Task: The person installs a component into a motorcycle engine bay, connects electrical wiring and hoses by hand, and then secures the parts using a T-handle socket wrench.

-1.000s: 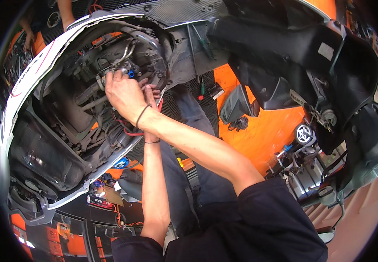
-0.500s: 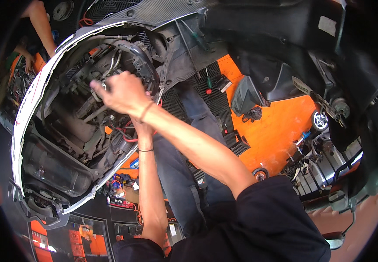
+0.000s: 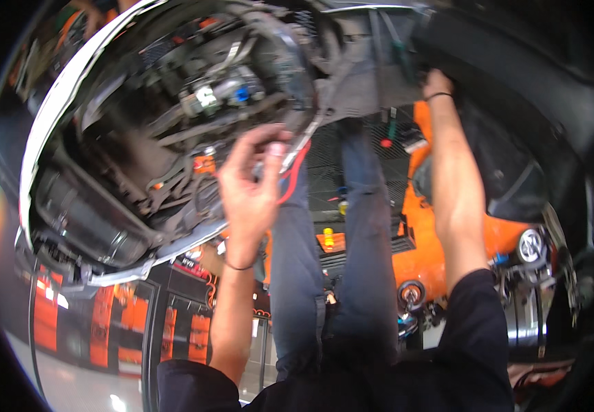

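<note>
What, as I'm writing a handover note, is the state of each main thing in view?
Bare left hand with thin dark wristband: fingers curled; blurred, grip unclear.
Bare right hand with thin dark wristband: fingers partly hidden, hold unclear.
White-rimmed vehicle body: open, insides exposed.
Small bright-blue part: uncovered, inside that body.
Thin red flexible cable: bent in a curve.

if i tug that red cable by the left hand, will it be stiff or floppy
The red cable would probably flex rather than stay rigid, since it bends in a smooth curve beside the left hand. It is likely fairly light, as it looks thin next to that hand.
</note>
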A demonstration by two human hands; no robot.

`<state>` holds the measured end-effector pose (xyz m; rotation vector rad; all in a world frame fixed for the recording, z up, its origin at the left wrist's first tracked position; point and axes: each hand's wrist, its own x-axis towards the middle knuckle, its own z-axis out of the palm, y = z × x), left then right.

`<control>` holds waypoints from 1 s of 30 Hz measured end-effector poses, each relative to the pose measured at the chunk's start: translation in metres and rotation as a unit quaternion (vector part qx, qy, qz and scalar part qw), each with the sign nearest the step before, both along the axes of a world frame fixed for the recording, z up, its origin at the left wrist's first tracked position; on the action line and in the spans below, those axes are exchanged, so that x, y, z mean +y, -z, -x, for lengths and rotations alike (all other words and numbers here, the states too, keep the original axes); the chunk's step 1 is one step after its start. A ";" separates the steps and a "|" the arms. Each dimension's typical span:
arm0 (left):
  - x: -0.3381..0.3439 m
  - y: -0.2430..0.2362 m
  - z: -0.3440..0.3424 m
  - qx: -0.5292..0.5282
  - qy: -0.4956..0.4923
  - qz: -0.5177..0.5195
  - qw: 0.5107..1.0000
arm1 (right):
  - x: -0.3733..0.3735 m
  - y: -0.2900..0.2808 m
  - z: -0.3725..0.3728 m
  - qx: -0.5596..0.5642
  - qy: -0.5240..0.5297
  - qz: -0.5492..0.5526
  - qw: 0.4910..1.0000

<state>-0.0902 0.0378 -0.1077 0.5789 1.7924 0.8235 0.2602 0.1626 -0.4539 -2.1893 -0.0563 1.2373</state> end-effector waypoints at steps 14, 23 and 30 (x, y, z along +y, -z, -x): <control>0.002 -0.035 -0.020 0.049 0.027 -0.027 0.998 | -0.060 -0.228 0.126 -0.191 -0.200 -0.253 0.927; -0.003 -0.066 0.010 0.234 -0.050 -0.117 0.964 | -0.070 -0.326 0.278 0.028 -0.622 -0.446 0.642; -0.007 -0.036 0.021 0.265 -0.132 -0.083 0.952 | -0.086 -0.295 0.305 0.064 -0.616 -0.431 0.657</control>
